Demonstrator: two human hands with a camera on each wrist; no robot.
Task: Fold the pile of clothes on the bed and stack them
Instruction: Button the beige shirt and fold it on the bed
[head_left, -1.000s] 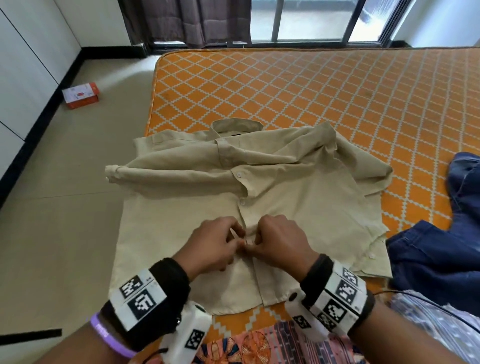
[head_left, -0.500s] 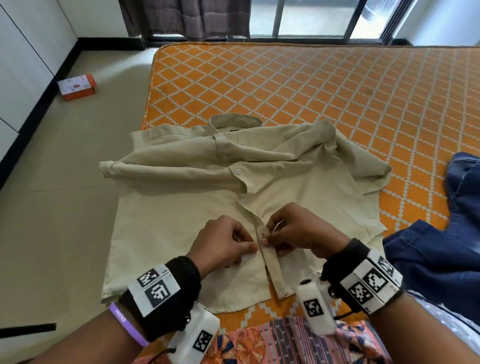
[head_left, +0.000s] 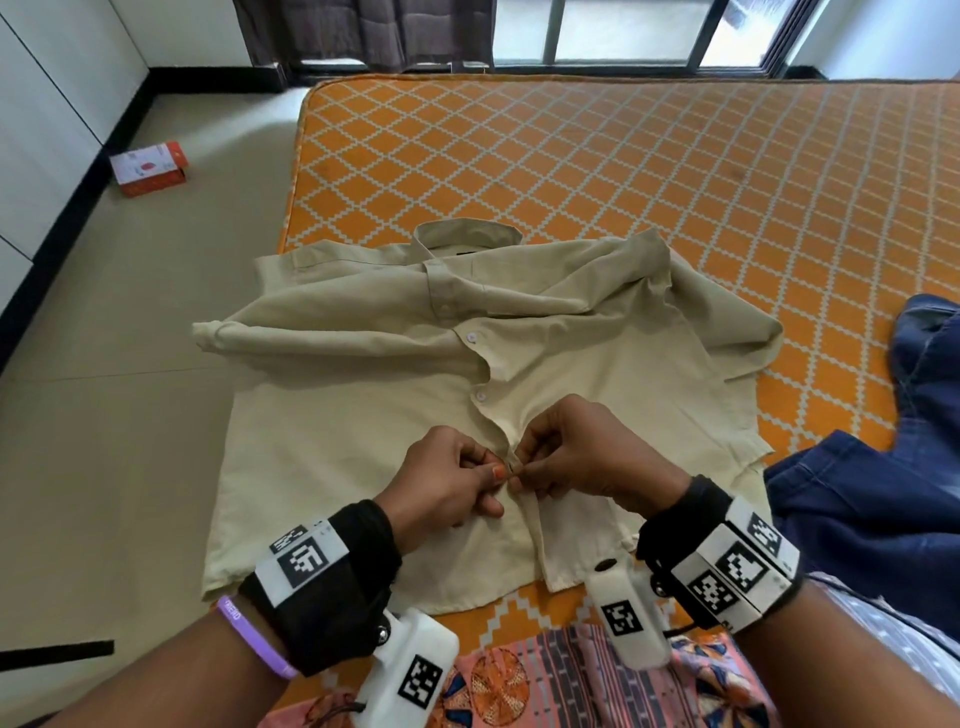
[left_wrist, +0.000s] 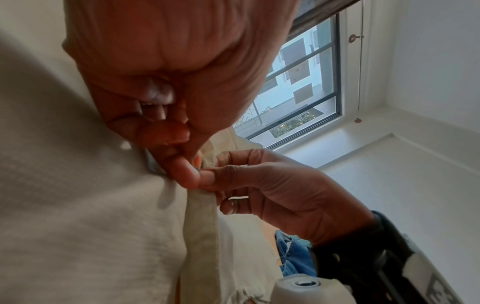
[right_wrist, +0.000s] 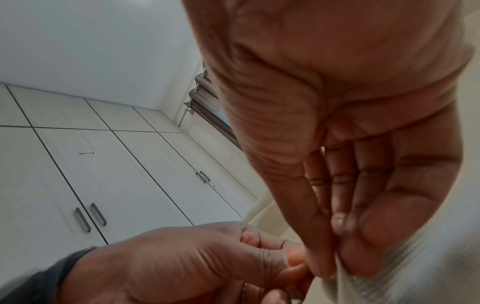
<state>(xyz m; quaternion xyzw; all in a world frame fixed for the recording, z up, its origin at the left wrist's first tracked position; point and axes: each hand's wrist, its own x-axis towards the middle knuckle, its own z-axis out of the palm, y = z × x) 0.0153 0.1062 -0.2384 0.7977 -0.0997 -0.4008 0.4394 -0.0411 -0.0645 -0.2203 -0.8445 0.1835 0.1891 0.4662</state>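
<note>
A beige button-up shirt (head_left: 363, 415) lies front up at the bed's near left corner, collar away from me, one sleeve folded across its chest. My left hand (head_left: 457, 478) and right hand (head_left: 582, 457) meet at the shirt's front placket (head_left: 530, 525), below the fastened buttons. Each hand pinches the fabric edge between thumb and fingers. In the left wrist view the left hand (left_wrist: 182, 160) and the right hand (left_wrist: 272, 185) hold the placket strip (left_wrist: 200, 226) fingertip to fingertip. The right wrist view shows my right hand (right_wrist: 350, 205) gripping beige cloth (right_wrist: 389, 267).
The orange diamond-patterned bed (head_left: 623, 197) stretches away behind the shirt. Blue denim garments (head_left: 883, 493) lie at the right. A patterned pink cloth (head_left: 545, 686) and a striped garment (head_left: 893, 639) sit at the near edge. A small red box (head_left: 148, 169) lies on the floor, left.
My right hand has moved back in toward the left hand, closing the placket gap. Both hands sit slightly higher on the shirt front than half a second ago.
</note>
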